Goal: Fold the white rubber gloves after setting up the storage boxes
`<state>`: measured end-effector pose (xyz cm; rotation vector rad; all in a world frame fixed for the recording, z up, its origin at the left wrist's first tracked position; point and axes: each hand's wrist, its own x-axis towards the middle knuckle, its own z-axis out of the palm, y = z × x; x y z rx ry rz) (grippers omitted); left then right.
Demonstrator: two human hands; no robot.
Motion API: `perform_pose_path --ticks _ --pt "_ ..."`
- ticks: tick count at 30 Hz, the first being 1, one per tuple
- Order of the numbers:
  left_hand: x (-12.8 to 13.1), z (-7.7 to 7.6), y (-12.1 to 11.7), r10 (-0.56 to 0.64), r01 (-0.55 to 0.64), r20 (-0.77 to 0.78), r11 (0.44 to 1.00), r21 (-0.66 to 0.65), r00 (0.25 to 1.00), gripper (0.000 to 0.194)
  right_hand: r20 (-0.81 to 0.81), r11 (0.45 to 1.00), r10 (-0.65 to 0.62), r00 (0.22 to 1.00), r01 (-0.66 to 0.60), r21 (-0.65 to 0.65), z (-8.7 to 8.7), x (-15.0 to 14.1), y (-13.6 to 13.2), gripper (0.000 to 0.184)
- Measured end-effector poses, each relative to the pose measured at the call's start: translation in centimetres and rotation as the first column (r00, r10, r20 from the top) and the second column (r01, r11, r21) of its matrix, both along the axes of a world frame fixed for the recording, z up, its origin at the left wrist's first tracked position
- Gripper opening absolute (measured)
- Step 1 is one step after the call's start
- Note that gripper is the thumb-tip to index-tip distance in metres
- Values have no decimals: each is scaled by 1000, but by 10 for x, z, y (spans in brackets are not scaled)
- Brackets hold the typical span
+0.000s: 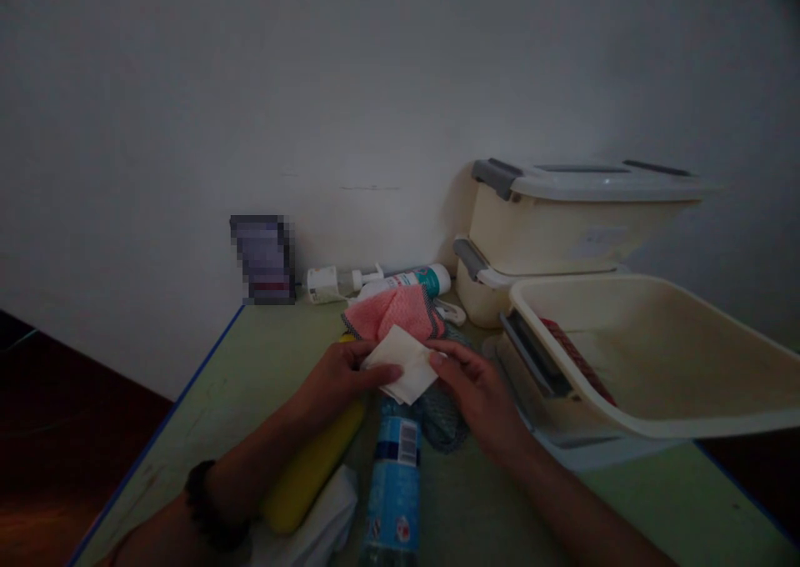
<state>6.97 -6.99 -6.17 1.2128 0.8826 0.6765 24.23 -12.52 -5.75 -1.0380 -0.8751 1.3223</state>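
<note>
A folded white tissue is held out between my two hands, above the table's middle. My left hand pinches its left side, thumb on top. Its right corner is gripped by my right hand, with the thumb pressed on the upper face. Just behind the tissue lies a pink cloth with a dark checked edge. Below it, a bottle with a blue label lies on the table, its upper end partly hidden. A grey-blue cloth sits beside my right hand, and a long yellow object lies under my left forearm.
An open cream bin holding a red patterned item stands at right. Behind it, lidded boxes are stacked. A pump bottle and a white-and-teal container lie by the wall. A crumpled white item is at front.
</note>
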Motion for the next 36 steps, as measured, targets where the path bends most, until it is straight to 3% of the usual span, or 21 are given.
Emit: perform_pose_path --ticks 6,12,19,23,25,27,32,36 --pt "-3 -2 0 -43 43 76 999 2 996 20 402 963 -183 897 83 255 -7 7 -2 15" --pt "-5 -2 0 -55 54 83 999 6 995 25 415 949 -249 875 136 284 -8 6 -4 14" --pt "-2 -5 2 5 -5 57 1000 6 998 28 604 858 -405 686 57 510 -1 14 -5 2" --pt "-2 -6 1 -18 18 49 1000 9 999 26 624 799 -473 623 5 601 4 15 -9 7" --pt "-3 -6 0 -32 32 48 999 9 998 25 621 798 -474 624 6 603 3 13 -11 6" --pt "-4 -5 0 -54 53 50 999 4 997 26 611 830 -437 660 33 557 0 12 -10 4" --pt "-6 -4 0 -83 84 72 996 -12 994 30 488 952 -242 839 109 284 -10 5 -7 15" --pt "-6 -5 0 -64 67 101 998 -20 993 30 459 969 -165 873 58 239 -8 1 -8 20"
